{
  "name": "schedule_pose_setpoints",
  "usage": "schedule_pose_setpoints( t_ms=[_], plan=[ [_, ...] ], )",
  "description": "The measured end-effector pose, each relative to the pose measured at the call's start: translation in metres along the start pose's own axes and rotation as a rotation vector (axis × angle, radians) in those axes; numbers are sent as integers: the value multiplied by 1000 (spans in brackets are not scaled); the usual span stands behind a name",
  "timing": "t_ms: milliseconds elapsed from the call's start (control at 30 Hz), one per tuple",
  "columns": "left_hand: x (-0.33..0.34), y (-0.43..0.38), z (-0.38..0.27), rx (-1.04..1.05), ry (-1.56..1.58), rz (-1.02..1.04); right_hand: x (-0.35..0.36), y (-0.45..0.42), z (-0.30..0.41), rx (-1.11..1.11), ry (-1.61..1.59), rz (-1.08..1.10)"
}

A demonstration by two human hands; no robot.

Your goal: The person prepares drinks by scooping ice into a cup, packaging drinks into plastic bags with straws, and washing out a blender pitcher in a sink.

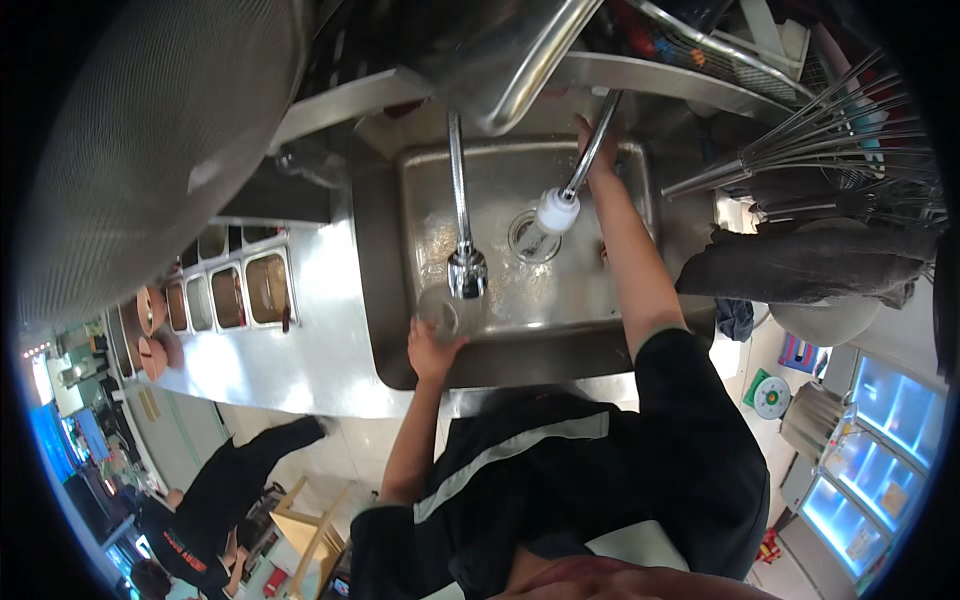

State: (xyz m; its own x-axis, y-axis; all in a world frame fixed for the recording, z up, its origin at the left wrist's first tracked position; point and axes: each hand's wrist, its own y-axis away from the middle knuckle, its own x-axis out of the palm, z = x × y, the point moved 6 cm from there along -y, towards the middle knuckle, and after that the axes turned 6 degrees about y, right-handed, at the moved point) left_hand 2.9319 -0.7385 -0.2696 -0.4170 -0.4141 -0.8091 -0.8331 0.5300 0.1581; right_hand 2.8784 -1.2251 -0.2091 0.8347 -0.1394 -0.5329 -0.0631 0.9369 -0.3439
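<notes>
At the front left of a stainless steel sink [517, 300], my left hand [433, 351] is around a clear, see-through container [454, 311]. The chrome tip of one faucet [466, 274] hangs over that container and partly covers it. My right hand [602, 154] reaches to the back right of the basin, behind the pipe of a second faucet [559, 210] with a white nozzle. The pipe hides part of this hand, and whether it holds anything is unclear. Below the white nozzle lies the round drain [534, 236]. The sink floor is wet and shiny.
Metal pans [247, 289] of food are set into the counter at left. Wire whisks [780, 135] and a dark cloth [810, 262] hang at right. A large mesh strainer [165, 150] looms at upper left. Another person [217, 502] in black stands beyond the counter.
</notes>
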Motion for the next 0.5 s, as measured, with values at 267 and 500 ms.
schedule_pose_setpoints(
  t_ms=[267, 500],
  plan=[
    [7, 9, -2, 40, -23, 110, 17, -55, 15, -181, 50, -114],
    [5, 6, -6, 36, 7, 158, 8, -73, -3, -105, -411, -105]
  ],
)
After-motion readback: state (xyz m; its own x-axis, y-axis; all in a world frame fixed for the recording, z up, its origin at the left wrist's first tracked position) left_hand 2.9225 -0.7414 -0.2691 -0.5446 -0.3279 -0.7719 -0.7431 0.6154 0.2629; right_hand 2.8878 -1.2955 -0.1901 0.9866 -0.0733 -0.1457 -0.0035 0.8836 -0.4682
